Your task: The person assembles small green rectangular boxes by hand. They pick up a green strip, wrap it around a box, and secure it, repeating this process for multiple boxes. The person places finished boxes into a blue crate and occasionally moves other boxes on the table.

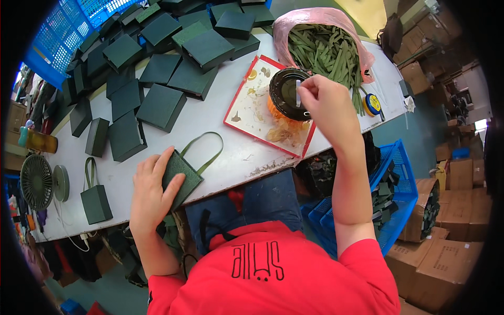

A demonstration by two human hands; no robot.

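Note:
My left hand [156, 184] lies over a small dark green box [185, 178] near the table's front edge, thumb on its face and fingers along its far side. A green ribbon loop [220, 140] sticks out from that box. My right hand [332, 107] pinches a short pale strip [298, 93] above a round pot [287, 86] with a dark rim and an orange lower part. Under the pot is a stained white board [241, 100] with red edges. What the strip's lower end touches is unclear.
Many dark green boxes [161, 107] cover the far left. One box with a ribbon handle [96, 203] stands beside a small fan [37, 182]. A pink bag [286, 31] holds green ribbon strips [331, 52]. Right of me are a blue crate [407, 184] and cartons [446, 262].

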